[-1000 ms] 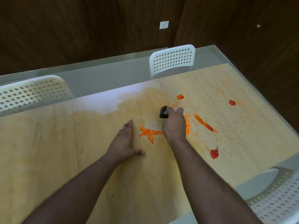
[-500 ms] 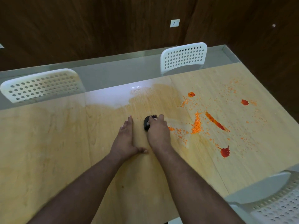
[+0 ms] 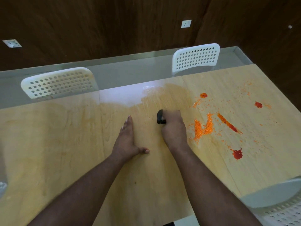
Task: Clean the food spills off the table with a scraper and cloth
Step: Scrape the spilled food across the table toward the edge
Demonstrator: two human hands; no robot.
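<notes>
We see the scraper (image 3: 161,117) near the middle of the counter (image 3: 65,144), a small black thing standing on the wood. Only its dark upper end shows, poking out past the knuckles on the far left side of our right hand (image 3: 174,128); the blade end is hidden under the hand. The fingers (image 3: 172,113) of that hand are curled tight round the scraper, wrapping it from above, with the fist low over the surface.

Our left hand (image 3: 127,141) lies flat on the counter just beside it, apart from the scraper, its fingers straight and together pointing away from us, thumb spread out to the right; it holds nothing.

To the right of the right hand lies a heap of orange crumbs (image 3: 202,128), close to the wrist but not touching it. Beyond that runs a long red sauce streak (image 3: 228,123), and a red blot (image 3: 237,154) sits nearer to us. Another red spot (image 3: 258,104) and an orange-red dab (image 3: 203,95) lie farther off, with fine crumbs scattered all around them. No container shows on the counter.

A pale wet-looking sheen (image 3: 123,97) spreads across the wood beyond the hands. Two white perforated chairs (image 3: 60,84) (image 3: 196,58) stand at the far edge, and part of a third (image 3: 280,207) shows at the near right corner. White wall sockets (image 3: 186,23) sit on the dark wooden wall (image 3: 97,26).
</notes>
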